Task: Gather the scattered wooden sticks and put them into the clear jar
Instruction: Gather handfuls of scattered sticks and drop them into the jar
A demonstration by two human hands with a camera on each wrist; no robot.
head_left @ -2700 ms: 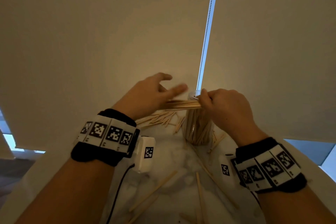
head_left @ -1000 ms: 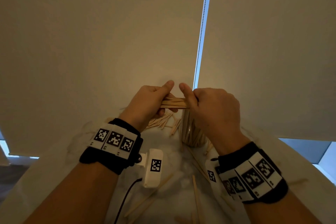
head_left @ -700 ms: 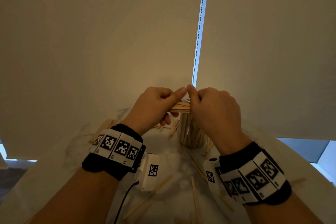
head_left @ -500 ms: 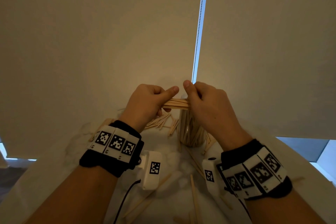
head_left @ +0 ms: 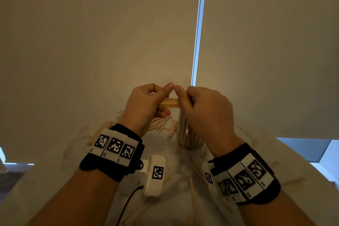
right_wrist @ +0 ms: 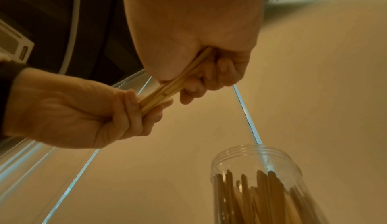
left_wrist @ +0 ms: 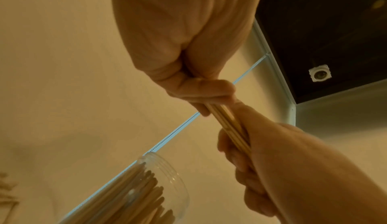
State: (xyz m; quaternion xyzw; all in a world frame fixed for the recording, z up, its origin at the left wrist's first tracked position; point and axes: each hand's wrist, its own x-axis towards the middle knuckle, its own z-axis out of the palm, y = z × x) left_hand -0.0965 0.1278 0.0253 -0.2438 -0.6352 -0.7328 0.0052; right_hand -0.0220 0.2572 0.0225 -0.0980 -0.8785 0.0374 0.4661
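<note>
**Both hands gripping one bundle of sticks above the jar**

The left hand (head_left: pixel 146 102) and right hand (head_left: pixel 203 108) are holding a small bundle of wooden sticks (head_left: pixel 169 103) level between them, each hand's fingers curled tight around one end, thumb tips nearly meeting above it. The bundle is hanging just above the mouth of the clear jar (right_wrist: pixel 257 158), which is standing upright toward the far edge of the white tabletop (head_left: pixel 170 154) and is already holding many sticks on end. Loose sticks (head_left: pixel 161 124) are lying in a heap left of the jar near the far edge, and a few more (head_left: pixel 192 194) are lying scattered toward the near edge, between the wrists.
</note>
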